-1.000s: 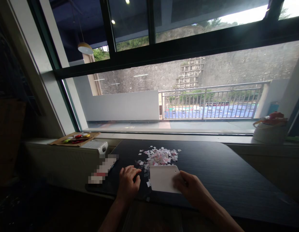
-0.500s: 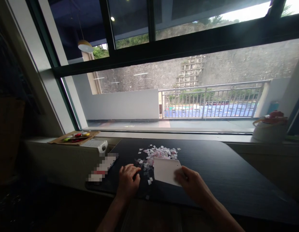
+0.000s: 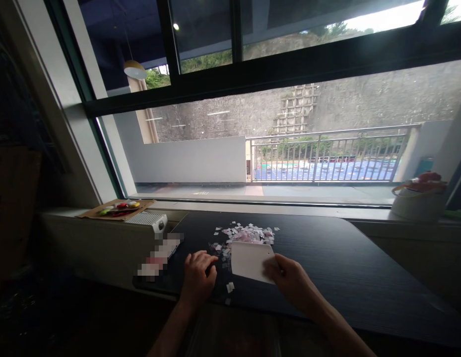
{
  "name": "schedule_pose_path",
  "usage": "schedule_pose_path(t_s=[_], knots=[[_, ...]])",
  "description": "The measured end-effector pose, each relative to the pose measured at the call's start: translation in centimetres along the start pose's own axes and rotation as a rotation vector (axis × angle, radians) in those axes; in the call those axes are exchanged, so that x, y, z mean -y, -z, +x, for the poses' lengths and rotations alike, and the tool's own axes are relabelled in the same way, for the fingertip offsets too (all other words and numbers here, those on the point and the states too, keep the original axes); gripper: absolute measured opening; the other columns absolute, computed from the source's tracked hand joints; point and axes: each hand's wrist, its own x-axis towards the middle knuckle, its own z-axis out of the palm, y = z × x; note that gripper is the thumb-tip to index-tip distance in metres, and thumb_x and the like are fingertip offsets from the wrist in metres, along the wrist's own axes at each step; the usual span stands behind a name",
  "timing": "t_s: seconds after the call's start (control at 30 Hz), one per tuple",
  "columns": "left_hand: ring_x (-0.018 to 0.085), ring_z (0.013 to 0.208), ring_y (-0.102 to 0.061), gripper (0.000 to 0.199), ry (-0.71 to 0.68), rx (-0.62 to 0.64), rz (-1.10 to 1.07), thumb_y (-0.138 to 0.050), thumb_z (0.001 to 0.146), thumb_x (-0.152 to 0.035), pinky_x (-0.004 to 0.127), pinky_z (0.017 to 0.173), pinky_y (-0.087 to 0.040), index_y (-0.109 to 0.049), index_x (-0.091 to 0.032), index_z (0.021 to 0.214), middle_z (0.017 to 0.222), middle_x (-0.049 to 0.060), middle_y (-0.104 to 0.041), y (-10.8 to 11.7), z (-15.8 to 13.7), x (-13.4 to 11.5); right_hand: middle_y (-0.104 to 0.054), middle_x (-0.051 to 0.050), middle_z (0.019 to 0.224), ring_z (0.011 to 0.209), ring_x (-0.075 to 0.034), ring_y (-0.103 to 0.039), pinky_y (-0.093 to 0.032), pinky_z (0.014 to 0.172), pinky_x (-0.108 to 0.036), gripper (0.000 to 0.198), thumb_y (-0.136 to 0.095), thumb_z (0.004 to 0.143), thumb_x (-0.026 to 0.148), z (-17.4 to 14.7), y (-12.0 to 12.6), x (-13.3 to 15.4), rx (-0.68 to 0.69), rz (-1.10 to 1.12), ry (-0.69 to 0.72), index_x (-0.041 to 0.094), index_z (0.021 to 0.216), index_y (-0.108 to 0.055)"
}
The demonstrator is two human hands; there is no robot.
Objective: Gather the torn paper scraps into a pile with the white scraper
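My right hand (image 3: 289, 275) is closed on the right edge of a flat white scraper (image 3: 250, 261), a thin rounded sheet with a small hole near one corner. The scraper stands tilted at the near side of a heap of small white and pinkish paper pieces (image 3: 252, 233) and hides part of it. To the left, my left hand (image 3: 200, 271) rests over the dark table, thumb apart from loosely bent fingers and nothing in them. A few loose paper bits (image 3: 230, 287) lie between the two hands, near the table's front edge.
The black table (image 3: 327, 258) meets the window sill. At its left edge lies a pixelated flat item (image 3: 159, 258). A white vented unit (image 3: 150, 221) and a cardboard sheet (image 3: 89, 212) with colourful items stand beyond it. A white pail-like container (image 3: 416, 201) is at right.
My right hand and the scraper have shifted slightly left along the near side of the heap. The loose bits by the front edge lie a little closer to me. My left hand stays put.
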Motion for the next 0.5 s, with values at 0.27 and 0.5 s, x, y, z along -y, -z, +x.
schedule_pose_path(t_s=[0.27,0.5], knots=[[0.026,0.107,-0.055,0.026,0.000,0.003,-0.010,-0.046,0.074,-0.016,0.053,0.100,-0.029,-0.066,-0.024,0.088,0.094,0.003,-0.070,0.1,0.0,-0.1,-0.069,-0.006,0.079,0.072,-0.020,-0.063,-0.049,0.061,-0.028,0.024,-0.058,0.076,0.034,-0.3,0.2,-1.3,0.158,0.169,-0.142,0.013,0.081,-0.066],[0.025,0.106,-0.055,0.025,0.001,0.004,-0.024,-0.047,0.074,-0.017,0.052,0.100,-0.029,-0.066,-0.025,0.088,0.094,0.003,-0.070,0.1,-0.1,0.1,-0.070,-0.005,0.078,0.073,-0.021,-0.063,-0.048,0.062,-0.029,0.026,-0.059,0.073,0.038,-0.5,0.1,-1.0,0.171,0.260,-0.173,0.013,0.079,-0.065]])
